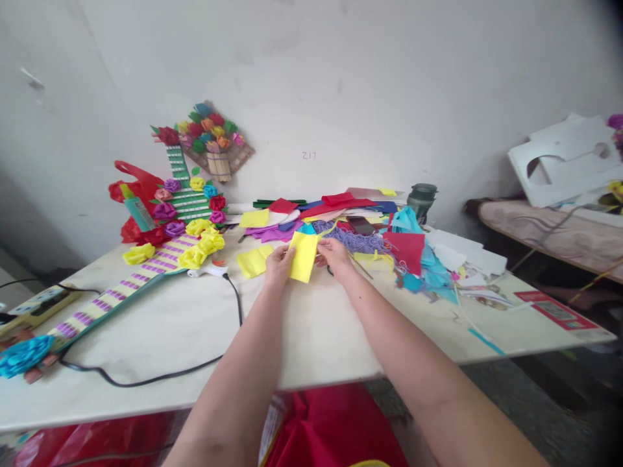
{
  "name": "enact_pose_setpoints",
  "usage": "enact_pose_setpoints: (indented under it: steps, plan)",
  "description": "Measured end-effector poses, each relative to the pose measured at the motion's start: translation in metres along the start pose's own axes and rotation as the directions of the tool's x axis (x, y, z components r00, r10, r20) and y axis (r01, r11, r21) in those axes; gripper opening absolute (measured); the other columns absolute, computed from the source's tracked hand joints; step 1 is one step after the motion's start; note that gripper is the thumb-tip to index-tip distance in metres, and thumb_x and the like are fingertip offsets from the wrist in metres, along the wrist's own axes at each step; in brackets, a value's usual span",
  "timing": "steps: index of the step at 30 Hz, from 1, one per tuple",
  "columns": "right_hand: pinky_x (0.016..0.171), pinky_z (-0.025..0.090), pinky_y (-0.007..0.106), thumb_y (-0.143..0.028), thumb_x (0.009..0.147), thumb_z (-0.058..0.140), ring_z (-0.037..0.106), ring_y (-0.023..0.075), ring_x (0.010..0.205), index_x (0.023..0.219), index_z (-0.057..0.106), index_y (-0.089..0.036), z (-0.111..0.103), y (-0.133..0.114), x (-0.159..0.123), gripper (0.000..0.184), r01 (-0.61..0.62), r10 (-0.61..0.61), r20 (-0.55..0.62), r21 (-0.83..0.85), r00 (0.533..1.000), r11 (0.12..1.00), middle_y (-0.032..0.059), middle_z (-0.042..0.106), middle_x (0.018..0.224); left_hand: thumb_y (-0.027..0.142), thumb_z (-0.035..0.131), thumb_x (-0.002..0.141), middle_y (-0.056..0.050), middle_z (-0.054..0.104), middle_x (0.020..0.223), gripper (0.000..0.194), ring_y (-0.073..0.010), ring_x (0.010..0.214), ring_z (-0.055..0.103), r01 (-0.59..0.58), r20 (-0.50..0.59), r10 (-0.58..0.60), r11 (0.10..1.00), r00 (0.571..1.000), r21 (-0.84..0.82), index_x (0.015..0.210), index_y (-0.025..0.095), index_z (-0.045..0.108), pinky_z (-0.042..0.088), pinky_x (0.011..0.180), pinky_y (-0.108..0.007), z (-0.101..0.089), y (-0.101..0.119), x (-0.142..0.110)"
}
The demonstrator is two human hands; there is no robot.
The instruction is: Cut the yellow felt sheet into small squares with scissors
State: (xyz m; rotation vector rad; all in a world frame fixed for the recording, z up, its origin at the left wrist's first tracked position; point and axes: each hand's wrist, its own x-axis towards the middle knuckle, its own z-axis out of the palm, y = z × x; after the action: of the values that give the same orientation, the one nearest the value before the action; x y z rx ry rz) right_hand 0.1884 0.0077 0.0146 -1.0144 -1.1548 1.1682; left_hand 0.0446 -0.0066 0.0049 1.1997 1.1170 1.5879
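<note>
Both my hands hold a small yellow paper sheet [303,256] upright over the middle of the white table [311,331]. My left hand [279,264] pinches its left edge. My right hand [333,254] pinches its right edge near the top. Another yellow sheet [254,261] lies flat just left of my left hand. Behind my hands lies a heap of coloured paper pieces [341,217] with purple shreds [357,241] and a red sheet [407,250].
A long craft piece with paper flowers [160,256] stretches along the table's left. A black cable [160,375] loops across the front. A power strip [36,305] sits at the far left. A dark jar [421,200] stands at the back. Red bags [335,428] lie under the table.
</note>
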Motion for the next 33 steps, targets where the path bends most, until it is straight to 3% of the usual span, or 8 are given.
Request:
enact_pose_setpoints:
  steps: [5, 12, 17, 23, 30, 33]
  plan:
    - [0.036, 0.041, 0.018, -0.025, 0.078, 0.052, 0.059, 0.0106, 0.044, 0.081, 0.051, -0.018, -0.001, 0.0, -0.003, 0.008, 0.014, -0.015, 0.053, 0.026, 0.998, 1.0, -0.0031, 0.061, 0.058, 0.047, 0.068, 0.058, -0.004, 0.066, 0.072, 0.037, -0.0137, 0.062, 0.058, 0.002, -0.023, -0.002, 1.0, 1.0, 0.001, 0.077, 0.015, 0.064, 0.044, 0.056, -0.022, -0.001, -0.003, 0.003]
    - [0.038, 0.044, 0.022, -0.047, 0.071, 0.059, 0.058, 0.0122, 0.044, 0.073, 0.053, -0.018, -0.002, -0.004, -0.007, 0.029, -0.004, -0.001, 0.101, 0.048, 0.995, 0.999, -0.0004, 0.062, 0.058, 0.047, 0.071, 0.056, -0.005, 0.066, 0.075, 0.041, -0.0158, 0.066, 0.06, 0.035, -0.005, -0.036, 0.999, 0.999, -0.024, 0.08, 0.014, 0.066, 0.047, 0.061, -0.025, -0.003, -0.004, 0.005]
    - [0.038, 0.043, 0.021, -0.039, 0.059, 0.069, 0.056, 0.012, 0.046, 0.061, 0.054, -0.017, -0.001, 0.004, -0.002, 0.026, 0.034, -0.032, 0.049, -0.036, 0.998, 0.999, -0.002, 0.058, 0.052, 0.048, 0.071, 0.056, -0.005, 0.067, 0.075, 0.041, -0.017, 0.067, 0.062, 0.047, 0.019, -0.046, 0.998, 0.999, -0.03, 0.079, 0.015, 0.066, 0.048, 0.062, -0.027, -0.002, -0.004, 0.003]
    - [0.039, 0.045, 0.023, -0.033, 0.056, 0.069, 0.054, 0.0119, 0.044, 0.053, 0.051, -0.018, 0.0, 0.008, 0.001, 0.023, 0.06, -0.065, -0.058, -0.085, 0.996, 0.995, -0.0036, 0.054, 0.047, 0.047, 0.073, 0.054, -0.005, 0.067, 0.073, 0.041, -0.0181, 0.067, 0.063, 0.065, 0.044, -0.063, 0.997, 0.997, -0.034, 0.078, 0.015, 0.066, 0.049, 0.062, -0.027, -0.002, -0.004, 0.002]
    - [0.04, 0.045, 0.023, -0.029, 0.057, 0.068, 0.052, 0.0111, 0.042, 0.052, 0.051, -0.018, -0.003, 0.004, 0.001, 0.021, 0.094, -0.1, -0.039, -0.126, 0.994, 0.988, -0.0043, 0.052, 0.045, 0.047, 0.072, 0.058, -0.008, 0.068, 0.077, 0.044, -0.019, 0.066, 0.064, 0.147, 0.256, -0.109, 0.98, 0.961, -0.133, 0.086, 0.014, 0.065, 0.05, 0.063, -0.03, -0.01, -0.007, 0.001]
    - [0.041, 0.046, 0.024, -0.028, 0.058, 0.067, 0.053, 0.0116, 0.043, 0.051, 0.051, -0.018, -0.003, 0.005, 0.001, 0.02, 0.101, -0.106, -0.032, -0.143, 0.994, 0.985, -0.004, 0.053, 0.046, 0.05, 0.072, 0.057, -0.01, 0.068, 0.077, 0.047, -0.0198, 0.065, 0.064, 0.178, 0.283, -0.147, 0.98, 0.948, -0.088, 0.084, 0.012, 0.065, 0.05, 0.062, -0.03, -0.011, -0.008, 0.002]
